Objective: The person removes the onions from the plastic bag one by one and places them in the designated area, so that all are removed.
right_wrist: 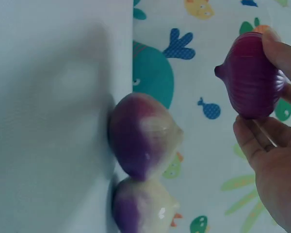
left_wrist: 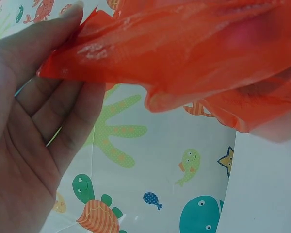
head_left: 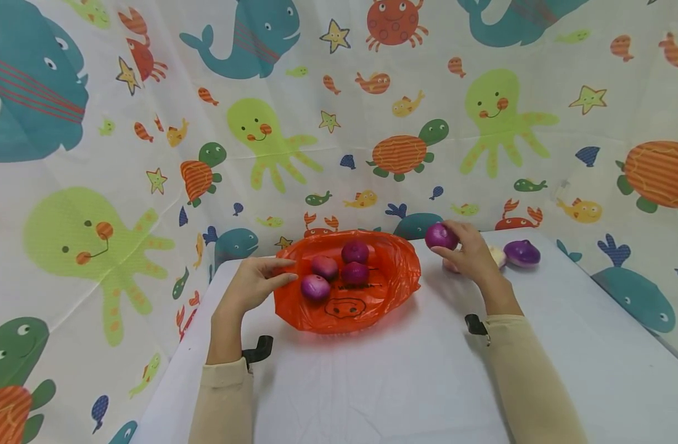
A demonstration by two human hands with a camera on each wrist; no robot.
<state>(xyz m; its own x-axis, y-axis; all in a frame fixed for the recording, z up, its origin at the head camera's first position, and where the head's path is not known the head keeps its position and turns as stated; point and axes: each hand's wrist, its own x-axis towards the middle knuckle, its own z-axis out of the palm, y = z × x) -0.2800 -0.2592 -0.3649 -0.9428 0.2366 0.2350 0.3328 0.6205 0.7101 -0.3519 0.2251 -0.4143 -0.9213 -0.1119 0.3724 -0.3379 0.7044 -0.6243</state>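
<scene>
A curtain (head_left: pixel 344 169) printed with sea animals hangs behind the white table (head_left: pixel 372 382). On the table a red plastic bag (head_left: pixel 397 268) stands with its mouth spread wide, a black pig snout showing inside. It contains 4 round pieces: 3 purple onions (head_left: pixel 315 287) and 1 pinker piece (head_left: pixel 325 267). The left hand (head_left: pixel 253 283) holds the bag's left rim between thumb and fingers. The right hand (head_left: pixel 469 250) is raised just right of the bag. Near it, 2 purple-and-cream turnips (right_wrist: pixel 141 138) rest side by side on the table. Outside the bag, another purple onion (head_left: pixel 441 236) is gripped by that right hand's thumb and fingertips.
</scene>
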